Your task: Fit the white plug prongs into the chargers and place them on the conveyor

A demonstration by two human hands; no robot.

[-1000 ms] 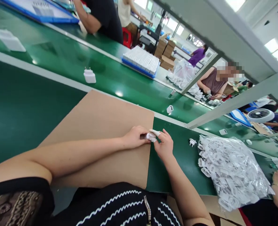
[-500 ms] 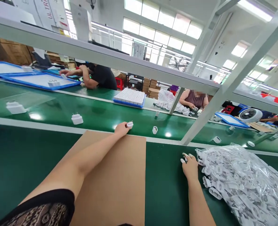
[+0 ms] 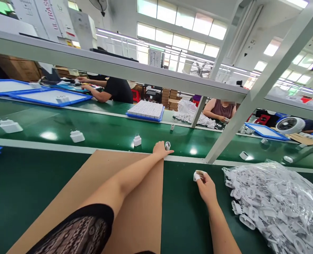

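My left hand [image 3: 161,150] reaches over the far end of a cardboard sheet [image 3: 135,197]. Its thumb and fingers are apart beside a white charger housing [image 3: 167,145], whose open end faces me. Whether they touch is unclear. A white plug charger [image 3: 137,140] with two pins up stands to the left, and another charger [image 3: 77,136] lies farther left. Above the green tabletop, my right hand [image 3: 206,187] pinches a small white plastic part [image 3: 195,175], partly hidden by its fingers. The fingertips there look white too. Right of it lies a clear bag of white plastic parts [image 3: 278,201].
A slanted metal post [image 3: 225,130] rises between the work surface and the green belt [image 3: 111,130]. Beyond the belt are a tray of white chargers [image 3: 146,109], blue-rimmed trays [image 3: 50,97] and two seated co-workers. A small fan [image 3: 290,124] stands at right.
My left hand has let go of the charger, which now stands on the belt, and has moved right to the open housing. My right hand has shifted left, away from the bag.
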